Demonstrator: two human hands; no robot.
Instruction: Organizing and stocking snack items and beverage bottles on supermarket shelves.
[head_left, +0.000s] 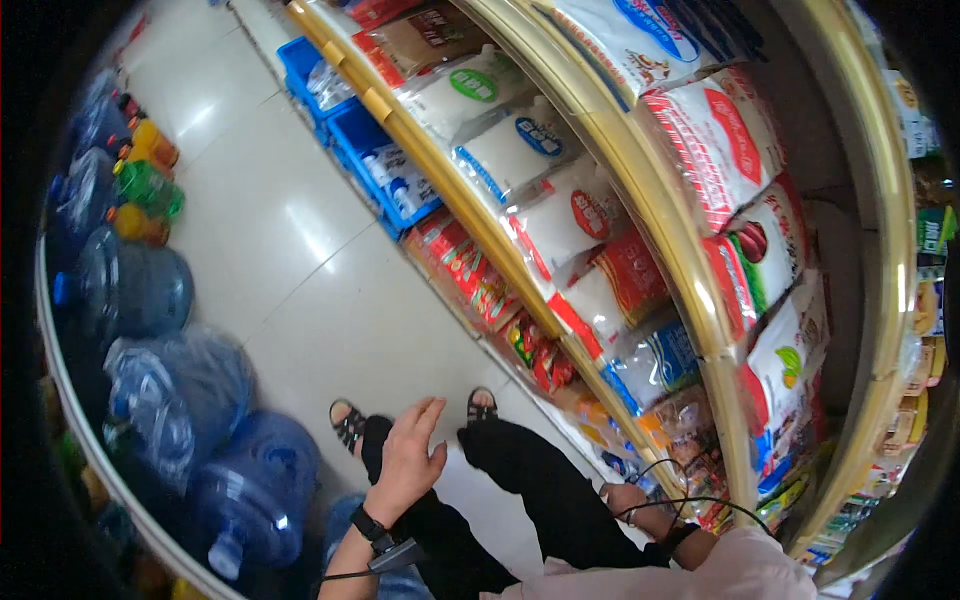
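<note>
My left hand is raised over the tiled floor with its fingers apart and nothing in it. A dark band with a small device and cable is around that wrist. Low at my right side, my right hand is near the lower shelf edge, its fingers curled, partly behind a loose black cable; whether it holds anything cannot be made out. Beside it stand shelves with bagged goods, among them a white bag with a red oval label and a red-and-white bag.
Large blue water jugs and small drink bottles line the left side. Blue plastic crates and red packets stand at the foot of the shelves. Gold shelf edges run down the right side.
</note>
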